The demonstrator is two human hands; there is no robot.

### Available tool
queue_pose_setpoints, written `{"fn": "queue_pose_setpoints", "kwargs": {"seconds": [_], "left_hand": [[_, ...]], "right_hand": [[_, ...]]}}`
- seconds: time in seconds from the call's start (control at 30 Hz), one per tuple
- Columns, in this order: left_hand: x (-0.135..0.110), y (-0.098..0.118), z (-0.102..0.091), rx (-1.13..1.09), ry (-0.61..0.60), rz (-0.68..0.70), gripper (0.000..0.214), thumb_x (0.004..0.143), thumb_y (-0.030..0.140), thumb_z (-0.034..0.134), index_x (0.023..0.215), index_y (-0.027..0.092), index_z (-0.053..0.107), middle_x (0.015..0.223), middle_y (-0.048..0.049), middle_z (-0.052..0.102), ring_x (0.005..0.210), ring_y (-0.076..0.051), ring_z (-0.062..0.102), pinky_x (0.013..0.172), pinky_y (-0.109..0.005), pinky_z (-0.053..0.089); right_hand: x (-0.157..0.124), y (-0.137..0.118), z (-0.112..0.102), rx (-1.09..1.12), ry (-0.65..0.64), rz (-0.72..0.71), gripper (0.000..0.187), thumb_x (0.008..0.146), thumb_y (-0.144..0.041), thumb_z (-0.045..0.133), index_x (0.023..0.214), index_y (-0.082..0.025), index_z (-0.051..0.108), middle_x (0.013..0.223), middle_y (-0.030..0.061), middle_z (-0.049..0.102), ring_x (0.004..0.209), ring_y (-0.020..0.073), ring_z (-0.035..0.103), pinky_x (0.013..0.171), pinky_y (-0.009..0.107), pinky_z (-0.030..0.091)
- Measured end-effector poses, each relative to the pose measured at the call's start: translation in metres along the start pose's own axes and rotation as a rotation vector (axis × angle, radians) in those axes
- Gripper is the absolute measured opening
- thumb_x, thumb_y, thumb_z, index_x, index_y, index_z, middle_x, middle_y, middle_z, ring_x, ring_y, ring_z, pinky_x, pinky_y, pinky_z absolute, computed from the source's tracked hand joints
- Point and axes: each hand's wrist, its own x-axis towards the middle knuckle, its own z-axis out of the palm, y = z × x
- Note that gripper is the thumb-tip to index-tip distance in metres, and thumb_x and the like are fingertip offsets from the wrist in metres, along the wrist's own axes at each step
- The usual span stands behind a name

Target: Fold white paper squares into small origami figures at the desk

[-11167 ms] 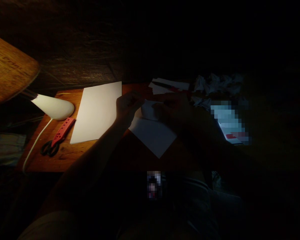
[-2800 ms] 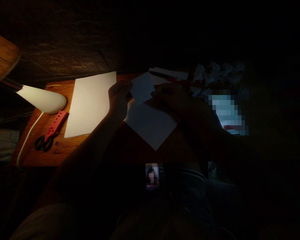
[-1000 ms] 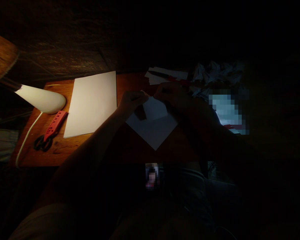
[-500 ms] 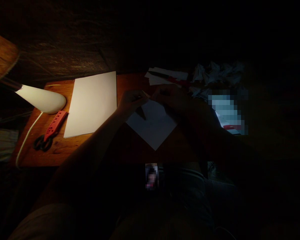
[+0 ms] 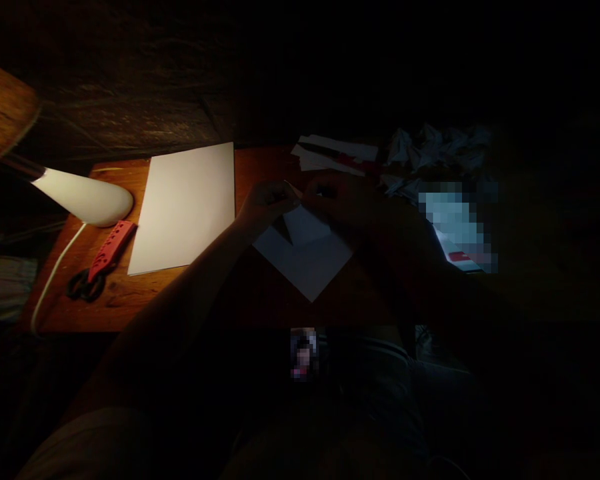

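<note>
A white sheet of paper [image 5: 310,263] lies cornerwise on the wooden table, one corner pointing towards me. Its far part is partly folded, and a dark gap shows under a raised flap. My left hand [image 5: 267,203] pinches the paper's far edge between thumb and fingers. Close beside it, my right hand [image 5: 337,200] is closed on the same far edge, though deep shadow hides most of its fingers. The fingertips of both hands nearly meet at the far corner.
At left stand a lamp [image 5: 87,197] with a white cord and scissors [image 5: 100,260] in a red cover. A stack of white paper [image 5: 187,207] lies beside them. Behind my hands are paper strips [image 5: 325,147]; at right, several folded paper pieces [image 5: 420,150] and a lit, blurred screen [image 5: 455,227].
My fingers have shifted slightly at the paper's far corner, and the fold's edge shows more clearly. Both hands stay on the paper.
</note>
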Motion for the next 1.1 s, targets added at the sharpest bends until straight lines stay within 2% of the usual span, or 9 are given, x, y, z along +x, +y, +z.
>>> {"fn": "queue_pose_setpoints", "kwargs": {"seconds": [0.2, 0.3, 0.47, 0.67, 0.9, 1.1], "left_hand": [[0.000, -0.004, -0.001, -0.006, -0.017, 0.029, 0.014, 0.071, 0.018, 0.079, 0.062, 0.020, 0.068, 0.062, -0.0001, 0.061, 0.073, -0.017, 0.066, 0.069, -0.026, 0.054], [0.000, -0.002, -0.001, -0.003, -0.011, -0.001, 0.016, 0.070, 0.015, 0.077, 0.060, 0.020, 0.066, 0.062, -0.0003, 0.062, 0.073, -0.017, 0.066, 0.069, -0.026, 0.053], [-0.001, 0.000, 0.003, -0.108, 0.075, -0.067, 0.020, 0.071, 0.011, 0.078, 0.060, 0.019, 0.062, 0.062, 0.0007, 0.060, 0.069, -0.016, 0.066, 0.066, -0.026, 0.054], [0.001, -0.009, 0.002, -0.255, 0.156, -0.170, 0.026, 0.079, 0.018, 0.079, 0.064, 0.020, 0.057, 0.060, 0.0027, 0.053, 0.051, -0.013, 0.056, 0.050, -0.025, 0.049], [0.007, -0.019, -0.004, -0.260, 0.287, -0.103, 0.041, 0.078, 0.042, 0.088, 0.066, 0.021, 0.054, 0.061, 0.0021, 0.057, 0.056, -0.013, 0.059, 0.051, -0.023, 0.047], [0.005, -0.021, -0.007, -0.235, 0.310, -0.090, 0.040, 0.078, 0.044, 0.087, 0.069, 0.021, 0.056, 0.060, 0.0024, 0.056, 0.056, -0.012, 0.058, 0.050, -0.023, 0.046]], "right_hand": [[-0.002, -0.005, 0.001, -0.023, -0.003, 0.031, 0.023, 0.090, -0.030, 0.077, 0.071, -0.020, 0.068, 0.074, 0.0004, 0.065, 0.073, 0.0151, 0.053, 0.067, 0.029, 0.040], [-0.003, -0.006, 0.002, -0.006, 0.003, 0.050, 0.027, 0.090, -0.031, 0.078, 0.069, -0.020, 0.067, 0.072, 0.0000, 0.065, 0.072, 0.0151, 0.053, 0.065, 0.029, 0.039], [-0.001, -0.003, 0.002, 0.073, 0.002, 0.082, 0.029, 0.092, -0.033, 0.078, 0.070, -0.021, 0.065, 0.071, -0.0009, 0.062, 0.070, 0.0149, 0.052, 0.063, 0.029, 0.040], [0.003, 0.008, 0.005, 0.202, 0.083, 0.133, 0.033, 0.093, -0.032, 0.078, 0.069, -0.022, 0.059, 0.069, -0.0024, 0.058, 0.066, 0.0132, 0.050, 0.061, 0.028, 0.040], [0.006, 0.019, 0.004, 0.310, 0.127, 0.161, 0.041, 0.092, -0.045, 0.081, 0.071, -0.023, 0.054, 0.069, -0.0034, 0.053, 0.065, 0.0124, 0.048, 0.060, 0.027, 0.041], [0.006, 0.021, 0.004, 0.344, 0.150, 0.133, 0.039, 0.094, -0.042, 0.079, 0.071, -0.023, 0.054, 0.068, -0.0041, 0.051, 0.064, 0.0119, 0.047, 0.060, 0.026, 0.040]]}}
